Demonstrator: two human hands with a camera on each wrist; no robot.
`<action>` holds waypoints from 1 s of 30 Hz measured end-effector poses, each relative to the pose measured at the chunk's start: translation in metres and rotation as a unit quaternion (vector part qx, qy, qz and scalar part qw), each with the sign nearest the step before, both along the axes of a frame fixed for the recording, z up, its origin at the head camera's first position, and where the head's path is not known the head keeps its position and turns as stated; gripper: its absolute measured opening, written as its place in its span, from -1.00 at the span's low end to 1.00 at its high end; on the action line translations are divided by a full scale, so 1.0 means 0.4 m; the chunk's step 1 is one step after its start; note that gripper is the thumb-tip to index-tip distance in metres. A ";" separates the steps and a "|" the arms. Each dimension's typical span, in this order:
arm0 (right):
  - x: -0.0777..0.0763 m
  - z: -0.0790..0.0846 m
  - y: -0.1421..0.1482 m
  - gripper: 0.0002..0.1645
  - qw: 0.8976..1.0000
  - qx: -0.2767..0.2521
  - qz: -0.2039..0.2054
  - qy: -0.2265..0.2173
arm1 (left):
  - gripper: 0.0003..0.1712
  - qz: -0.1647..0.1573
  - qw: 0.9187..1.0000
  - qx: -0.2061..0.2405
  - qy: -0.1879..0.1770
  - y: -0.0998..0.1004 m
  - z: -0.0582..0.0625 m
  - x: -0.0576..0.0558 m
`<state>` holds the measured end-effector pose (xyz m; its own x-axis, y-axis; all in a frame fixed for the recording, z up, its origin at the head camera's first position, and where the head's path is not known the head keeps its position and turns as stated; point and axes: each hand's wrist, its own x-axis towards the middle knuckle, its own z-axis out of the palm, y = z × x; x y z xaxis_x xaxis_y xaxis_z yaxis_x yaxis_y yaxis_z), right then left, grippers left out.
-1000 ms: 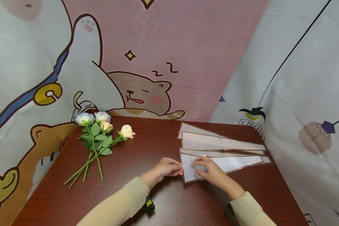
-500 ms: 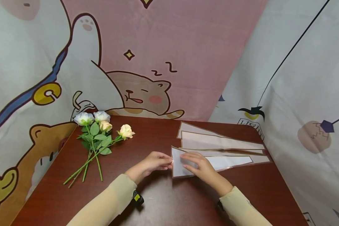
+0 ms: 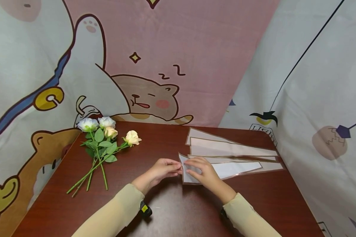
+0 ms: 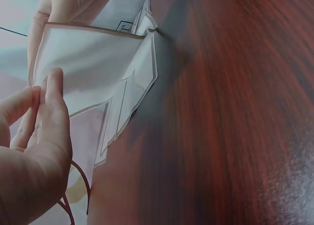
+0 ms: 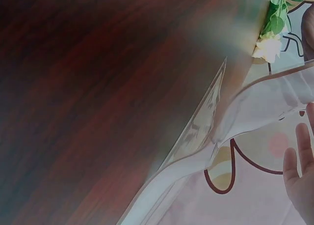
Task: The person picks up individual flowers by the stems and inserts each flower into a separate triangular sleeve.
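In the head view my left hand (image 3: 160,172) pinches the left edge of a whitish wrapping sheet (image 3: 216,171) with a brown border. That edge is raised off the table, and the sheet (image 4: 88,58) bows upward in the left wrist view. The left thumb and fingertips meet at its rim. My right hand (image 3: 206,172) is over the sheet's wide end, fingers loosely bent, thumb apart from them. Its fingers (image 5: 301,161) look spread in the right wrist view; whether they touch the sheet is hard to tell. Several similar folded sheets (image 3: 225,148) lie behind it.
Several artificial roses, white and pale yellow (image 3: 132,138), lie with crossed green stems (image 3: 90,176) on the left of the dark red-brown table (image 3: 166,210). Cartoon-printed cloth (image 3: 210,65) hangs round the table's back and sides.
Both hands have moved left, drawing the front sheet with them. Its left edge has bent upward more, and the right hand has come closer to the left.
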<state>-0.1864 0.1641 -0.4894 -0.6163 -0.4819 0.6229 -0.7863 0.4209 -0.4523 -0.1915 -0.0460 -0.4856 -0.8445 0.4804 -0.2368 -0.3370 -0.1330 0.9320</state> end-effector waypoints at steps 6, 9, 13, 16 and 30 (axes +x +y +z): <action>-0.002 -0.003 -0.010 -0.66 1.000 0.004 -0.011 -0.008 | -0.63 0.008 1.000 0.008 -0.003 0.005 -0.004 0.002; -0.003 -0.004 -0.014 -0.69 1.000 -0.001 -0.013 -0.010 | -0.64 0.012 1.000 0.014 -0.007 0.010 -0.006 0.002; -0.006 -0.007 -0.017 -0.73 1.000 -0.017 -0.015 -0.014 | -0.66 0.015 1.000 0.019 -0.012 0.015 -0.008 0.002; -0.008 -0.010 -0.017 -0.76 0.999 -0.027 -0.018 -0.018 | -0.68 0.018 1.000 0.019 -0.015 0.017 -0.002 0.005; -0.005 -0.003 -0.017 -0.83 0.996 -0.077 -0.039 -0.028 | -0.70 0.059 0.996 -0.061 -0.023 0.016 0.000 0.011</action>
